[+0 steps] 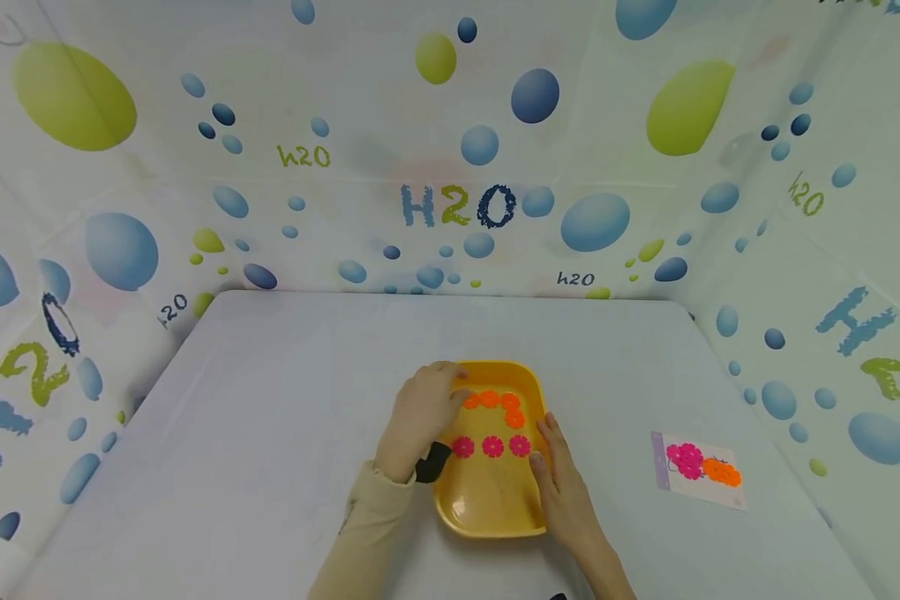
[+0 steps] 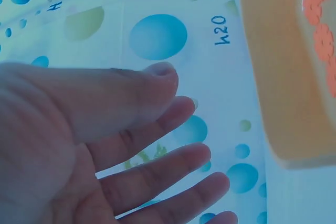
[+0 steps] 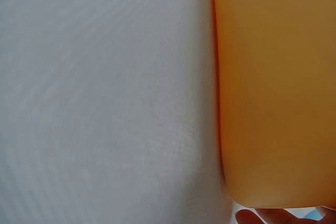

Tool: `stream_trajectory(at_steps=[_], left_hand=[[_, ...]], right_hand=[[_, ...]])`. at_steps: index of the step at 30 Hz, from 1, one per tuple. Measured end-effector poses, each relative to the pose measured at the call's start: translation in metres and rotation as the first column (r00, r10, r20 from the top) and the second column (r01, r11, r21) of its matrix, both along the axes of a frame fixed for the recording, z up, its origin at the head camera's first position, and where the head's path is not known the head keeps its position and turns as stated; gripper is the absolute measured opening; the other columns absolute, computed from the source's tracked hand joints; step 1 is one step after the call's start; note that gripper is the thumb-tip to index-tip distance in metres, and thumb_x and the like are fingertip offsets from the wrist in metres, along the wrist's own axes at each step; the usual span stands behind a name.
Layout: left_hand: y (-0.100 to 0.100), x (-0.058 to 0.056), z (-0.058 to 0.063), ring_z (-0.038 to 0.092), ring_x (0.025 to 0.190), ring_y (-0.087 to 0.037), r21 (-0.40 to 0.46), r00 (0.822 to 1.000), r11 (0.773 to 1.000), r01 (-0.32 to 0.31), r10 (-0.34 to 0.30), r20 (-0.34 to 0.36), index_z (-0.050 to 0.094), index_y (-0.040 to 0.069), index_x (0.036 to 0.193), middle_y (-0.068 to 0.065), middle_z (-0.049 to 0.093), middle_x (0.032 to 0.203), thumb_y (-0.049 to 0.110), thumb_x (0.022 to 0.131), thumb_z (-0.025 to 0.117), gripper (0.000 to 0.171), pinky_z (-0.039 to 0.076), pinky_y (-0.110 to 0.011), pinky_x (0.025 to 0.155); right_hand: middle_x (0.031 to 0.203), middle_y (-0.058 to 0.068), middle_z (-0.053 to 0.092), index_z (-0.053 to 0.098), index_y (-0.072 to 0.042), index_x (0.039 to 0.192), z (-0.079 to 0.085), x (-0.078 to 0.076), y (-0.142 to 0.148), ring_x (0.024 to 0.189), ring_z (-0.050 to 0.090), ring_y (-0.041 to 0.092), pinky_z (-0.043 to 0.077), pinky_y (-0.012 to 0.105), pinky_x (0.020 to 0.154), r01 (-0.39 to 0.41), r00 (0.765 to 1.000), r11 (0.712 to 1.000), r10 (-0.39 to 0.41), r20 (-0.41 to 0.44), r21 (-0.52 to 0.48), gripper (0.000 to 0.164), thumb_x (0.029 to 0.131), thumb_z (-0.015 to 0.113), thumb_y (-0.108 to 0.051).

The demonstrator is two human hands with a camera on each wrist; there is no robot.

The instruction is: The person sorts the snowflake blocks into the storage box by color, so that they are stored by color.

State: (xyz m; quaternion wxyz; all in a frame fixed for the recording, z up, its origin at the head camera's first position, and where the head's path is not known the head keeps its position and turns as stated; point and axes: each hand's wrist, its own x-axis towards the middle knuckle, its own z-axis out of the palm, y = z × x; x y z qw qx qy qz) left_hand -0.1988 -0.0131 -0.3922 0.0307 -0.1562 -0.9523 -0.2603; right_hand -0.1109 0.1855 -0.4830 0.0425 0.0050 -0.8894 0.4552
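A yellow tray (image 1: 487,508) lies on the white table. In it, three pink flower-shaped pieces (image 1: 492,447) form a row, and several orange flower-shaped pieces (image 1: 489,399) lie above them. My left hand (image 1: 423,412) is over the tray's left edge, beside the leftmost orange piece. In the left wrist view its fingers (image 2: 157,174) are spread and relaxed, and nothing is held. My right hand (image 1: 567,492) holds the tray's right side, thumb over the rim and fingers along the outside. The right wrist view shows the tray's wall (image 3: 278,93), with fingertips partly hidden past its corner.
A card (image 1: 701,469) with pink and orange flower shapes lies on the table to the right. Around the table (image 1: 270,417) hangs a white curtain (image 1: 375,100) with blue and green drops and H2O lettering.
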Motion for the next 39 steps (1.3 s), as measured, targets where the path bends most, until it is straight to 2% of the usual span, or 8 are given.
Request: stream_trajectory(at_steps=[6, 14, 20, 27, 34, 39], left_hand=[[-0.016, 0.010, 0.000, 0.060, 0.116, -0.039, 0.029, 0.999, 0.998, -0.047, 0.046, 0.023, 0.066, 0.005, 0.119, -0.019, 0.060, 0.131, 0.020, 0.090, 0.068, 0.032, 0.049, -0.050, 0.097], [-0.035, 0.022, -0.014, 0.057, 0.117, -0.044, 0.004, 0.994, 0.996, -0.084, 0.083, 0.069, 0.062, 0.001, 0.123, -0.024, 0.056, 0.134, 0.020, 0.091, 0.066, 0.037, 0.047, -0.056, 0.097], [-0.045, 0.035, -0.026, 0.061, 0.109, -0.042, -0.046, 0.990, 0.996, -0.078, 0.082, 0.114, 0.062, 0.000, 0.121, -0.022, 0.061, 0.127, 0.021, 0.090, 0.068, 0.039, 0.050, -0.055, 0.090], [-0.056, 0.052, -0.032, 0.064, 0.097, -0.041, -0.129, 0.978, 0.987, -0.097, 0.118, 0.174, 0.065, -0.001, 0.114, -0.021, 0.067, 0.113, 0.024, 0.087, 0.071, 0.038, 0.052, -0.054, 0.081], [-0.060, 0.059, -0.042, 0.065, 0.092, -0.039, -0.228, 0.957, 0.968, -0.100, 0.156, 0.245, 0.065, 0.001, 0.116, -0.019, 0.066, 0.108, 0.032, 0.083, 0.075, 0.047, 0.053, -0.052, 0.075], [-0.060, 0.063, -0.046, 0.064, 0.087, -0.037, -0.256, 0.955, 0.961, -0.103, 0.167, 0.243, 0.065, 0.002, 0.113, -0.018, 0.065, 0.100, 0.034, 0.081, 0.076, 0.047, 0.053, -0.050, 0.073]], right_hand=[[0.162, 0.013, 0.018, 0.027, -0.006, 0.151, 0.000, 0.000, -0.001, 0.146, 0.023, 0.040, 0.024, 0.059, 0.113, 0.000, 1.000, 1.000, 0.000, 0.000, 0.005, 0.053, 0.104, 0.041, -0.027], [0.162, 0.012, 0.018, 0.026, -0.007, 0.152, 0.000, 0.000, 0.000, 0.147, 0.022, 0.040, 0.023, 0.059, 0.113, 0.002, 1.000, 1.000, -0.002, 0.006, 0.007, 0.054, 0.104, 0.040, -0.029], [0.162, 0.012, 0.017, 0.026, -0.007, 0.152, 0.000, 0.000, 0.000, 0.147, 0.022, 0.040, 0.023, 0.059, 0.113, -0.002, 1.000, 1.000, 0.002, 0.011, 0.003, 0.054, 0.104, 0.040, -0.028], [0.162, 0.012, 0.016, 0.026, -0.007, 0.152, 0.000, 0.000, 0.000, 0.147, 0.020, 0.039, 0.022, 0.060, 0.114, -0.004, 1.000, 1.000, 0.004, 0.008, -0.004, 0.054, 0.104, 0.040, -0.027], [0.163, 0.012, 0.016, 0.026, -0.007, 0.152, -0.001, 0.000, 0.001, 0.147, 0.022, 0.040, 0.023, 0.060, 0.113, -0.001, 1.000, 1.000, 0.001, 0.006, 0.004, 0.053, 0.104, 0.040, -0.027], [0.163, 0.012, 0.016, 0.026, -0.007, 0.152, 0.000, 0.000, 0.000, 0.147, 0.022, 0.040, 0.023, 0.060, 0.113, -0.003, 1.000, 1.000, 0.003, 0.004, -0.003, 0.054, 0.104, 0.040, -0.027]])
